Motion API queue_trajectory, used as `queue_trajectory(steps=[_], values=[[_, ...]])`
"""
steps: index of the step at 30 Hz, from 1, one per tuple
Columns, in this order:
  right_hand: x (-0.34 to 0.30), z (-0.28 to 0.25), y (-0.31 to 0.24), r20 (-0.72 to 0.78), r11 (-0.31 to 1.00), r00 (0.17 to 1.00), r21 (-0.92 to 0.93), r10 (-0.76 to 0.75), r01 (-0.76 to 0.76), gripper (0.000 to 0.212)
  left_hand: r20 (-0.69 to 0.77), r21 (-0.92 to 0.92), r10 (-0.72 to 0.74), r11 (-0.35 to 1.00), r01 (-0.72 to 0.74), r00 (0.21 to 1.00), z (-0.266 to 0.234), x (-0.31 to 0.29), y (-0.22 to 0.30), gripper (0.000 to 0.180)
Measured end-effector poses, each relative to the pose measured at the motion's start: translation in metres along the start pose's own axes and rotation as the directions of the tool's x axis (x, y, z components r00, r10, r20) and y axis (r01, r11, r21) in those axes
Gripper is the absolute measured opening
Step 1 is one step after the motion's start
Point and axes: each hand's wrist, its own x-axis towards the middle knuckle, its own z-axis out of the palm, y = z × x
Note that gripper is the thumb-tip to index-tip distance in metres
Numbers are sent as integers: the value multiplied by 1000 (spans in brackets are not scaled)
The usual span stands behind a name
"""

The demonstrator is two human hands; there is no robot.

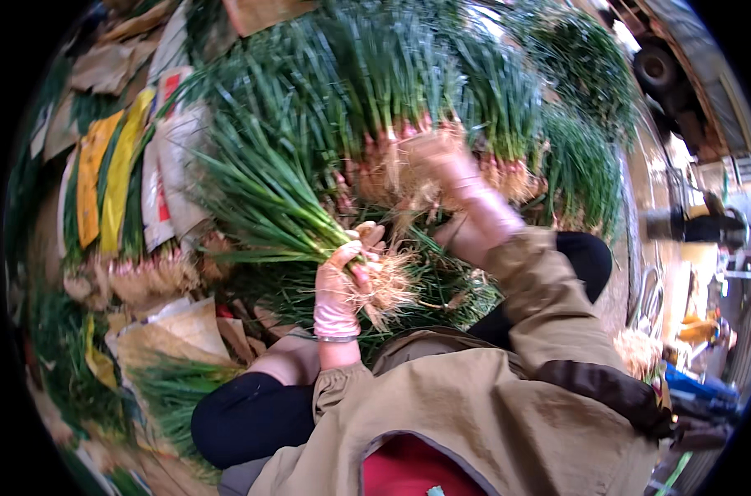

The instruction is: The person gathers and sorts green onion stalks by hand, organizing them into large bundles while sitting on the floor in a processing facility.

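My left hand (340, 279), in a thin pale glove, is wrapped round a bunch of spring onions (305, 219) just above the roots. Its green leaves fan out to the upper left, and its pale stringy roots (388, 285) stick out on the right. My right hand (442, 161), also gloved, reaches forward to the root ends of a large heap of spring onions (384, 78). Motion smears its fingers, so I cannot see whether they hold anything. Loose green leaves (466, 293) lie below the hands, between my legs.
To the left, more spring onions lie under white, orange and yellow sacking strips (115, 194). A brown sheet (177, 331) and more greens (181, 393) are by my left knee. Another green heap (586, 169) stands at the right. A wheel (655, 69) shows at the far right.
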Motion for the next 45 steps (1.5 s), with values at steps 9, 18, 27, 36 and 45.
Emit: queue_trajectory(steps=[9, 18, 27, 36, 45], values=[[-37, -182, -55, -512, -74, 694, -828, 506, -556, 40, -34, -32, 91, 995, -92, 995, -14, -11, 18, 20], [142, 77, 28, -264, 20, 646, -918, 716, -397, 32, -30, -292, 18, 956, -26, 999, -25, 9, 5, 21], [10, 115, -42, 423, 844, 805, 150, 416, -515, 22, -135, -124, 45, 990, -61, 990, -24, 8, 5, 19], [7, 146, -70, 235, 661, 748, 355, 621, -661, 24, -153, 8, 48, 999, -47, 987, -27, -5, 9, 18], [-9, 110, 32, 393, 669, 864, -737, 314, 92, 19, 17, 61, 14, 998, -15, 1000, -10, -6, 9, 16]])
